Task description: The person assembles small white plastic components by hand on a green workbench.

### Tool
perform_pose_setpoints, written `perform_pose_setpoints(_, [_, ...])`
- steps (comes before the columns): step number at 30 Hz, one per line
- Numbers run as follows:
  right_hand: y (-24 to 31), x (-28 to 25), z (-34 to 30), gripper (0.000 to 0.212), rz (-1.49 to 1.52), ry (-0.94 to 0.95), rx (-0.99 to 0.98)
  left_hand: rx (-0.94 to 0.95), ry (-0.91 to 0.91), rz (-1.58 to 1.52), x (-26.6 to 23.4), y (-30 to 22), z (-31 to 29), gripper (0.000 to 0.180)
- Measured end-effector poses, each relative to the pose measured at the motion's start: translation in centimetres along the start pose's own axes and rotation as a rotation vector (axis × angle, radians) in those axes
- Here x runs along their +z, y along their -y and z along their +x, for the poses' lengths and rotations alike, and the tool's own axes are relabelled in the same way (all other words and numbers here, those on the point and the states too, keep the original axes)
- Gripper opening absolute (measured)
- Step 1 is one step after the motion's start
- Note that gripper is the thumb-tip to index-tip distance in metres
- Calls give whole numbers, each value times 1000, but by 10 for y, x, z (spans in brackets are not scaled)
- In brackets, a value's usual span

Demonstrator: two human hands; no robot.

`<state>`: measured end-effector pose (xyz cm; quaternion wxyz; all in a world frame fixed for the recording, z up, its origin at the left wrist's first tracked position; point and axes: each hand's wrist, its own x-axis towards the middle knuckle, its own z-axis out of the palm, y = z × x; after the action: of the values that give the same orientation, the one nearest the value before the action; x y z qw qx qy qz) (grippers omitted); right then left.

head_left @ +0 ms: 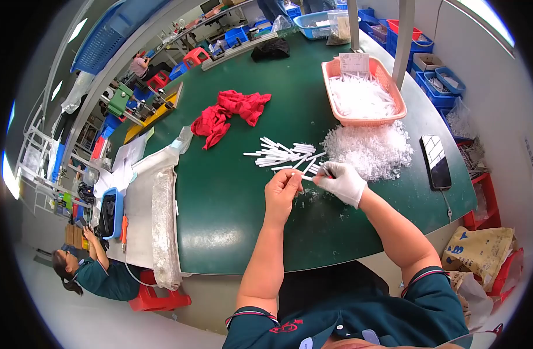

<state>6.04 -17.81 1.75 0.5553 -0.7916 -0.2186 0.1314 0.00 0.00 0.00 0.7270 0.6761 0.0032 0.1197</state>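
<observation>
My bare left hand (282, 191) pinches one end of a short white tube (307, 177). At the other end, my right hand (344, 184), in a white glove, closes its fingers on the same tube. Something small and dark shows at the right fingertips; its kind cannot be made out. Just beyond my hands lies a loose pile of similar white tubes (273, 153). Right of that pile, a heap of small clear plastic pieces (368, 148) spreads over the green table (220, 198), with some bits scattered under my hands.
A pink basket (399, 108) full of white pieces stands behind the clear heap. A phone (435, 161) lies at the right. Red cloth (238, 109) is crumpled at the far left of the tubes. A co-worker (100, 270) sits at the left beside a blue tray (118, 214).
</observation>
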Motion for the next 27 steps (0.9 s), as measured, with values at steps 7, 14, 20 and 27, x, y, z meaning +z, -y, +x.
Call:
perform_pose_setpoints(7, [14, -3, -6, 17, 549, 179, 331, -32, 88, -238, 1, -4, -4, 19])
perform_pose_setpoints(14, [16, -8, -3, 22, 468, 64, 336, -56, 71, -348, -4, -3, 1, 21])
perform_pose_setpoints(20, [6, 13, -6, 25, 119, 99, 13, -82, 63, -301, -1, 4, 2, 22])
perform_pose_setpoints(27, [4, 7, -3, 23, 173, 73, 126, -19, 27, -157, 0, 2, 2, 26])
